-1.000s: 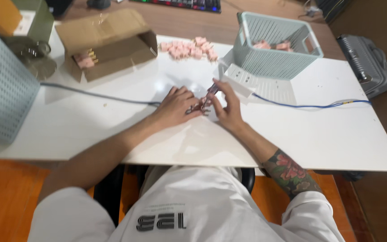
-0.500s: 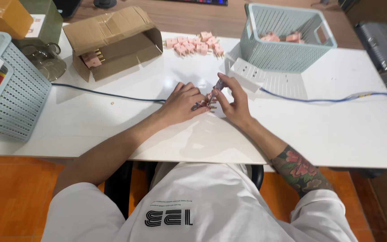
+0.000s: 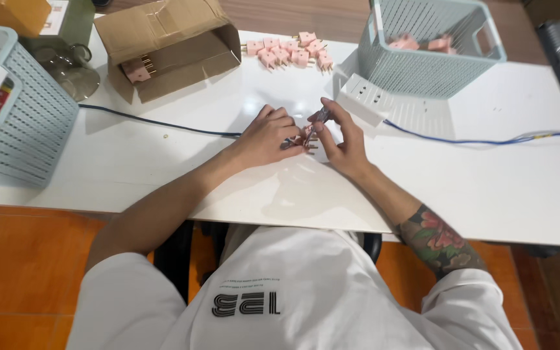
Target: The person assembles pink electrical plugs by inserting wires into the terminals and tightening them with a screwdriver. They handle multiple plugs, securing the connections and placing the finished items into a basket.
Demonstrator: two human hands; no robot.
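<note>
Both hands meet mid-tabletop [image 3: 163,162]: the left hand [image 3: 268,135] pinches a small plug part [image 3: 295,140] and the right hand [image 3: 341,139] steadies its pink end, each clamped on it. More pink plugs [image 3: 286,50] lie far, within reach.

A small pink plug [image 3: 311,129] with metal prongs is pinched between the fingertips of the left hand [image 3: 266,137] and right hand [image 3: 343,139], held just above the white table [image 3: 487,175], near its middle and well back from the near edge.
</note>
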